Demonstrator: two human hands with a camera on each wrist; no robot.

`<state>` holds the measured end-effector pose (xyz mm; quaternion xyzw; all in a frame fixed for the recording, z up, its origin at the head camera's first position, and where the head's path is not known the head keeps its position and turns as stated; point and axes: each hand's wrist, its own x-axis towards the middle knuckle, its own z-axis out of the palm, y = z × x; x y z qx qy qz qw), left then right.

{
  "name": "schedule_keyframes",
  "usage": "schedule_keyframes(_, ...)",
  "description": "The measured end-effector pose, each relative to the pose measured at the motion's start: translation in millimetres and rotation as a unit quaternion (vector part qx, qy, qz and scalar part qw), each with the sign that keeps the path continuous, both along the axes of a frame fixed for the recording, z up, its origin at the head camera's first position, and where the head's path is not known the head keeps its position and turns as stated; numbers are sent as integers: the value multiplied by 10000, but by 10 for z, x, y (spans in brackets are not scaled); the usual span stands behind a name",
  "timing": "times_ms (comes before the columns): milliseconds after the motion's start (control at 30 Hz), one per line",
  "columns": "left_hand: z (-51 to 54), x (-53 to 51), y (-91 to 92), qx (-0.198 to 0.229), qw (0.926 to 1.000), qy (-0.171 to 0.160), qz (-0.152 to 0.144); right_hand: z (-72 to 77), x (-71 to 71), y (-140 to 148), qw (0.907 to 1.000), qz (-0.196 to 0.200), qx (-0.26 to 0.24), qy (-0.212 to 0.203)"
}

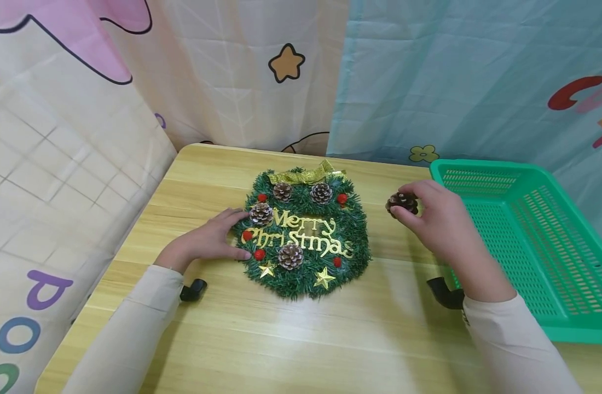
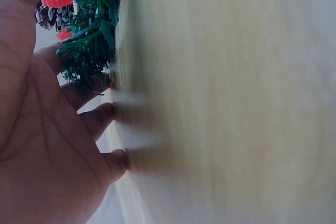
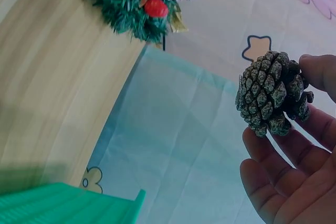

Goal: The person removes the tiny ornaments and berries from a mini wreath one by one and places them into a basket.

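Observation:
A green tinsel wreath (image 1: 356, 230) with gold "Merry Christmas" lettering lies flat on the wooden table. Several pine cones, red berries, gold stars and a gold bow decorate it. My left hand (image 1: 209, 238) touches the wreath's left edge with spread fingers; in the left wrist view its fingertips (image 2: 119, 161) rest against the tabletop. My right hand (image 1: 441, 221) pinches a loose brown pine cone (image 3: 270, 93) between thumb and fingers. It holds that cone above the table, between the wreath and the green basket, apart from both.
A green plastic basket (image 1: 488, 169) with slotted walls stands at the table's right side. The wooden table (image 1: 301, 345) extends in front of the wreath. Behind it hang printed curtains (image 1: 232, 71), cream on the left and light blue on the right.

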<state>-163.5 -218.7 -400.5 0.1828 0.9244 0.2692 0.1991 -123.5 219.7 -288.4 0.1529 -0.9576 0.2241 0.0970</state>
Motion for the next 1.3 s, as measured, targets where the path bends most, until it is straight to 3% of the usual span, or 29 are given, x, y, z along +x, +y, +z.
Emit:
schedule_keyframes(600, -4, -20, 25, 49, 9999, 99, -85, 207, -16, 372, 9983, -522, 225, -155)
schedule_keyframes(967, -15, 0, 25, 95, 9998, 156, -127, 199, 19, 658, 9953, -888, 157, -343)
schedule_keyframes(1300, 13, 14, 4, 72, 9998, 162, -104, 204, -4, 840, 9940, -975, 154, -467)
